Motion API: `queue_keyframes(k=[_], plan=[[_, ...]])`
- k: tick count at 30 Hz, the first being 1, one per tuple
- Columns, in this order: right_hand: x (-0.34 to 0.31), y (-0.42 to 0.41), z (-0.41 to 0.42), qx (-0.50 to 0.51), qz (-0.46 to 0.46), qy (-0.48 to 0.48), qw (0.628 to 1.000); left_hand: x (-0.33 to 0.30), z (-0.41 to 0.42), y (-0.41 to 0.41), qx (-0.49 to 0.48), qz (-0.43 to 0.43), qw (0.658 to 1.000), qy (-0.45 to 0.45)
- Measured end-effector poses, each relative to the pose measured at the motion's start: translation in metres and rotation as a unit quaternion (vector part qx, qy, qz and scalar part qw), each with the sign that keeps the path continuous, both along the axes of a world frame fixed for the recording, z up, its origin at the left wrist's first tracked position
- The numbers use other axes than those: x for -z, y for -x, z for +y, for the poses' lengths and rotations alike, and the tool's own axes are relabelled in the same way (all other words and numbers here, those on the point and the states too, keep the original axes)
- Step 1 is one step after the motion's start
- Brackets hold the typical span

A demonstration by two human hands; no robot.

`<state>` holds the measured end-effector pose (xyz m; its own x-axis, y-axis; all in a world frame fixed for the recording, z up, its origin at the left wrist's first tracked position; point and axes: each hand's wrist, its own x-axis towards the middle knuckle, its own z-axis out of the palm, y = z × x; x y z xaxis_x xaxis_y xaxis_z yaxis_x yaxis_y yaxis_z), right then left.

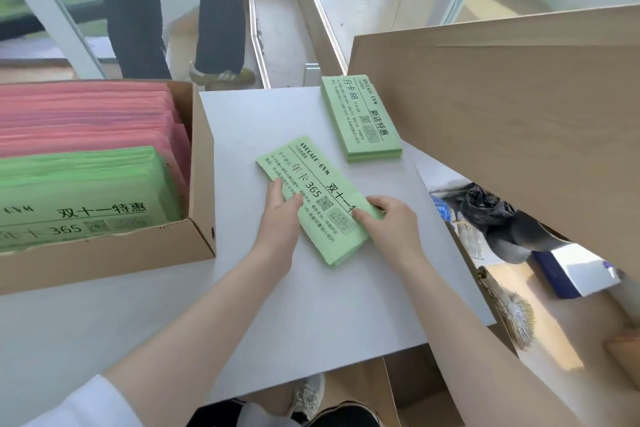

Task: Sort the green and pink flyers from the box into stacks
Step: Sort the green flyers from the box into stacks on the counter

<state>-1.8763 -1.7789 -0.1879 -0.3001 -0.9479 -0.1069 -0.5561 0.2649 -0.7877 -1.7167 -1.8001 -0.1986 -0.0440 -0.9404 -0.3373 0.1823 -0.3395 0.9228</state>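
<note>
A cardboard box [202, 163] at the left holds pink flyers [83, 114] at the back and green flyers [79, 191] at the front. A thin bundle of green flyers [311, 180] lies slanted on the grey table [346, 305]. My left hand [282, 215] rests on the bundle's left edge with its fingers laid on the top sheet. My right hand [384, 218] grips the bundle's right edge, thumb on top. A neat stack of green flyers [360, 118] sits beyond, at the table's far right.
A large wooden panel [502, 107] rises right of the table. Below it lie a black bag [485, 208], a brush [509, 308] and a white box [575, 270]. A person's legs [207, 10] stand beyond the cardboard box. My shoe [310, 395] shows below the table edge.
</note>
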Motion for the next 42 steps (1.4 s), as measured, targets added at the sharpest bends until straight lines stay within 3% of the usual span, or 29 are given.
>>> queue_keyframes(k=[3, 6, 8, 9, 11, 12, 13, 16, 21, 26, 31, 42], plan=[[-0.003, -0.01, -0.001, -0.055, -0.026, -0.015, 0.998, -0.007, -0.02, -0.012, 0.003, -0.006, 1.0, 0.008], [-0.004, -0.013, -0.004, -0.095, 0.011, -0.026, 0.995, -0.01, -0.02, -0.02, 0.018, -0.029, 0.999, 0.019], [-0.005, -0.009, -0.002, -0.113, 0.041, -0.027, 0.992, -0.011, -0.007, -0.023, 0.076, -0.164, 0.983, 0.027], [-0.005, -0.005, 0.001, -0.134, 0.041, -0.03, 0.99, -0.009, 0.002, -0.025, 0.124, -0.277, 0.952, 0.038], [-0.004, -0.002, 0.006, -0.193, 0.075, -0.033, 0.978, -0.006, 0.019, -0.028, 0.182, -0.477, 0.857, 0.066], [-0.001, -0.002, 0.007, -0.215, 0.109, -0.026, 0.97, -0.003, 0.023, -0.03, 0.192, -0.524, 0.825, 0.084], [0.003, -0.003, 0.007, -0.222, 0.139, -0.012, 0.965, 0.0, 0.026, -0.032, 0.191, -0.539, 0.814, 0.1], [0.009, -0.009, -0.001, -0.209, 0.176, 0.014, 0.962, 0.004, 0.021, -0.032, 0.152, -0.502, 0.837, 0.157], [0.009, -0.016, -0.028, -0.196, 0.223, 0.039, 0.954, 0.008, -0.007, -0.026, 0.104, -0.515, 0.831, 0.181], [0.01, -0.021, -0.055, -0.153, 0.222, 0.054, 0.961, 0.008, -0.037, -0.019, 0.081, -0.527, 0.827, 0.179], [0.013, -0.02, -0.072, -0.127, 0.165, 0.057, 0.976, 0.01, -0.061, -0.013, 0.069, -0.539, 0.821, 0.173], [0.005, -0.006, -0.061, -0.129, 0.224, 0.097, 0.961, -0.002, -0.066, -0.009, 0.101, -0.572, 0.803, 0.133]])
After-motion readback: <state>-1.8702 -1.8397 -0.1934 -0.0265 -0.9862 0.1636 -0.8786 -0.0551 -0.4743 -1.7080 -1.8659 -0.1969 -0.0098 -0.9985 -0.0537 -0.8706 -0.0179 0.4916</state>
